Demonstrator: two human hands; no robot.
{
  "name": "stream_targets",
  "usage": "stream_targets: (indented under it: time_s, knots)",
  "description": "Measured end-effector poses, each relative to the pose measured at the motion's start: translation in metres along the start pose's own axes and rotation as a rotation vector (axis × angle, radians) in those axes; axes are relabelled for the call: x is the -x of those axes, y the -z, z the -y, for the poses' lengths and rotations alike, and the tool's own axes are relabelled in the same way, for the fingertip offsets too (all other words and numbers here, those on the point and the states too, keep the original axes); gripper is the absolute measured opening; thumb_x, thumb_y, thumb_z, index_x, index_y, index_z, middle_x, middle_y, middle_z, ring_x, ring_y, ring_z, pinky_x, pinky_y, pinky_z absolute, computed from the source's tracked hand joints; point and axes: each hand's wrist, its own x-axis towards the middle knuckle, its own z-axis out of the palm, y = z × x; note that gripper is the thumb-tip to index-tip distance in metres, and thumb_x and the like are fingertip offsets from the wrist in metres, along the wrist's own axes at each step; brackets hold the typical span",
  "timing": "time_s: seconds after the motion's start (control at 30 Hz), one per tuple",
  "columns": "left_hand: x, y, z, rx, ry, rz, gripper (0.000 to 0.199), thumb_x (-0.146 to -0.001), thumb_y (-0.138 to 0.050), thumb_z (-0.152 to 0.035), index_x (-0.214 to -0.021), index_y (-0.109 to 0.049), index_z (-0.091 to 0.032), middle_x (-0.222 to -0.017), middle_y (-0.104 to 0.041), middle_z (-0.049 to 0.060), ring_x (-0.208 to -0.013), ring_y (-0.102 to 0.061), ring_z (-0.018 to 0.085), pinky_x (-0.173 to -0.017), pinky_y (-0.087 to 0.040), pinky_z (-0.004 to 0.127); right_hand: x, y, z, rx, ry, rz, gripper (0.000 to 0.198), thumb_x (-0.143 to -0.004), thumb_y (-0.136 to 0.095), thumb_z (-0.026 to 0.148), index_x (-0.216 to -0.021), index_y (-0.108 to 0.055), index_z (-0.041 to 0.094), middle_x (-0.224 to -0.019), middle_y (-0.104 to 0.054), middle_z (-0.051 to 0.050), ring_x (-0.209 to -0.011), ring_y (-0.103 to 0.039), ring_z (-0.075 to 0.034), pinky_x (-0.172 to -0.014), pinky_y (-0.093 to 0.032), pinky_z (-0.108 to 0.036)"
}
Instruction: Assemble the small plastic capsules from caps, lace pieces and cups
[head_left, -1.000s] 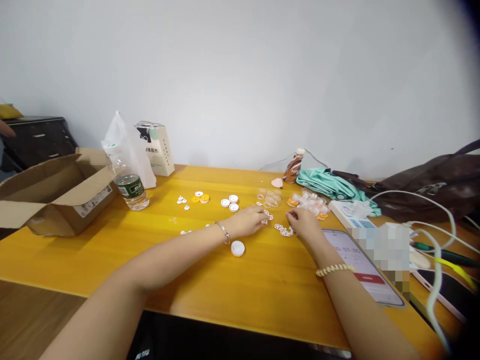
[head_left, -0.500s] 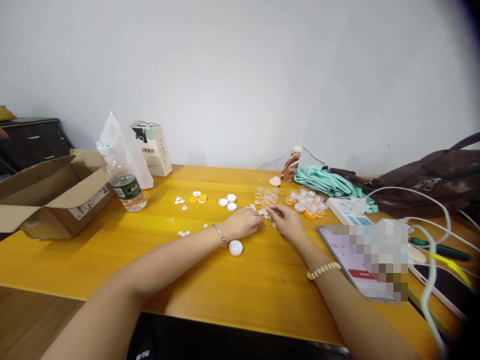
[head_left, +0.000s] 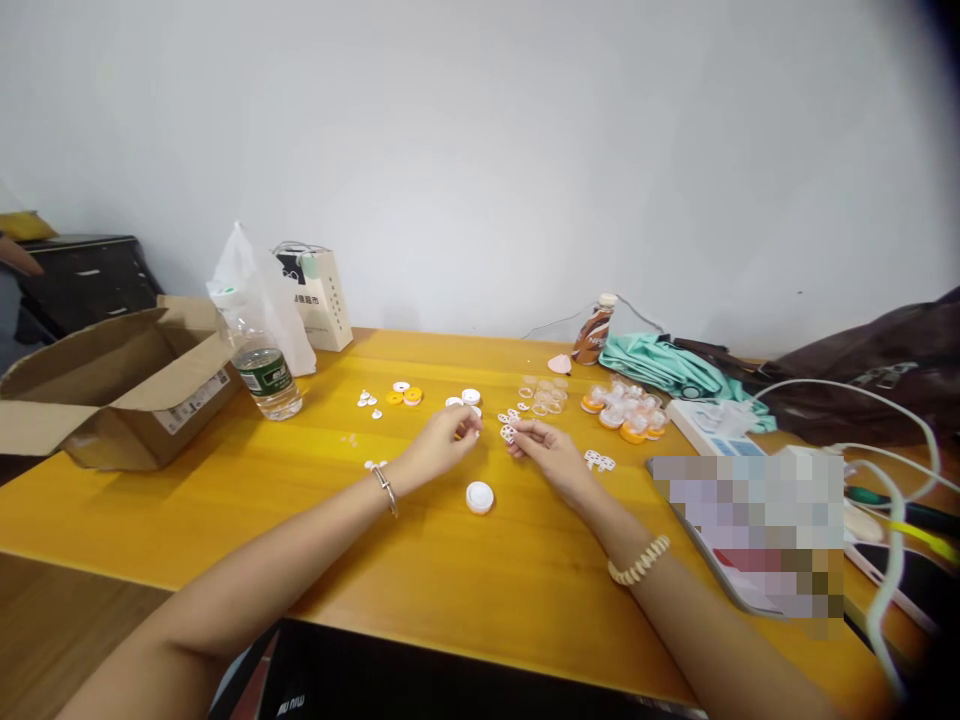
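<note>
White plastic, pierced with holes: a small perforated disc (head_left: 508, 434) is near the centre of the frame, clamped at its edge in the pinching grip of the right hand (head_left: 555, 456). The left hand (head_left: 439, 446) is curled just left of it; I cannot tell whether its grip closes on anything. The disc should be light and stiff, perhaps slippery and fragile across its thin webs (judging by looks alone), so its rim seems the best hold. A round white cup (head_left: 479, 497) rests below on the worktop (head_left: 420, 570).
</note>
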Motion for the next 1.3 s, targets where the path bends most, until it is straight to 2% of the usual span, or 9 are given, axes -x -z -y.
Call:
stream_targets:
  time_s: [0.17, 0.33, 0.47, 0.6, 0.73, 0.83, 1.03, 1.3]
  knots:
    - [0.000, -0.008, 0.011, 0.103, 0.120, 0.012, 0.008, -0.074, -0.048, -0.017, -0.075, -0.055, -0.014, -0.072, -0.059, 0.001, -0.064, -0.054, 0.010, -0.060, -0.042, 0.021, 0.003, -0.008, -0.001, -0.011, -0.020, 0.044, 0.022, -0.065, -0.063, 0.030, -0.082, -0.059, 0.018, -0.062, -0.062, 0.001, -0.056, -0.057, -0.011, -0.060, -0.047, -0.026]
    - [-0.001, -0.014, 0.018, 0.200, 0.188, 0.014, 0.013, -0.072, -0.053, -0.020, -0.081, -0.057, -0.013, -0.077, -0.061, 0.003, -0.069, -0.055, 0.011, -0.063, -0.044, 0.022, 0.005, -0.009, 0.000, 0.019, -0.037, 0.070, 0.019, -0.063, -0.064, 0.032, -0.075, -0.058, 0.019, -0.059, -0.061, 0.002, -0.054, -0.058, -0.011, -0.058, -0.047, -0.026]
    - [0.001, -0.015, 0.017, 0.193, 0.154, -0.021, 0.019, -0.069, -0.061, -0.023, -0.084, -0.056, -0.013, -0.081, -0.060, 0.003, -0.072, -0.055, 0.012, -0.064, -0.045, 0.022, 0.007, -0.009, 0.001, 0.008, -0.052, 0.077, 0.022, -0.062, -0.067, 0.034, -0.074, -0.059, 0.018, -0.063, -0.062, 0.001, -0.057, -0.059, -0.011, -0.060, -0.048, -0.027]
    - [0.006, -0.013, 0.006, 0.061, 0.044, 0.002, 0.015, -0.075, -0.054, -0.021, -0.088, -0.060, -0.014, -0.084, -0.062, 0.004, -0.074, -0.056, 0.013, -0.067, -0.046, 0.024, 0.007, -0.009, -0.001, -0.023, -0.075, 0.084, 0.024, -0.059, -0.070, 0.032, -0.076, -0.060, 0.017, -0.069, -0.063, -0.001, -0.061, -0.059, -0.011, -0.063, -0.049, -0.027]
    - [0.013, -0.008, -0.007, -0.044, -0.112, 0.071, 0.024, -0.082, -0.046, -0.020, -0.102, -0.058, -0.019, -0.099, -0.063, 0.005, -0.087, -0.058, 0.014, -0.080, -0.044, 0.026, 0.007, -0.009, 0.000, -0.052, -0.076, 0.092, 0.027, -0.058, -0.071, 0.031, -0.078, -0.061, 0.017, -0.071, -0.064, -0.001, -0.065, -0.060, -0.012, -0.068, -0.048, -0.028]
    - [0.016, -0.006, -0.012, -0.121, -0.170, 0.111, 0.034, -0.084, -0.044, -0.021, -0.117, -0.049, -0.024, -0.109, -0.060, 0.003, -0.094, -0.057, 0.015, -0.083, -0.044, 0.027, 0.008, -0.009, 0.002, -0.063, -0.051, 0.105, 0.028, -0.058, -0.071, 0.031, -0.080, -0.060, 0.018, -0.074, -0.064, -0.001, -0.070, -0.060, -0.013, -0.071, -0.048, -0.029]
    - [0.017, -0.007, -0.011, -0.177, -0.159, 0.159, 0.044, -0.086, -0.041, -0.023, -0.129, -0.033, -0.028, -0.115, -0.058, 0.003, -0.096, -0.058, 0.016, -0.080, -0.046, 0.028, 0.012, -0.009, 0.005, -0.077, -0.043, 0.172, 0.031, -0.063, -0.069, 0.030, -0.088, -0.054, 0.021, -0.074, -0.066, 0.000, -0.072, -0.061, -0.014, -0.076, -0.046, -0.032]
    - [0.017, -0.003, -0.014, -0.177, -0.160, 0.190, 0.044, -0.087, -0.041, -0.022, -0.129, -0.031, -0.029, -0.116, -0.056, 0.003, -0.094, -0.058, 0.016, -0.079, -0.046, 0.029, 0.016, -0.011, 0.010, -0.088, -0.030, 0.193, 0.028, -0.066, -0.065, 0.027, -0.088, -0.048, 0.022, -0.068, -0.064, 0.003, -0.068, -0.060, -0.013, -0.074, -0.045, -0.030]
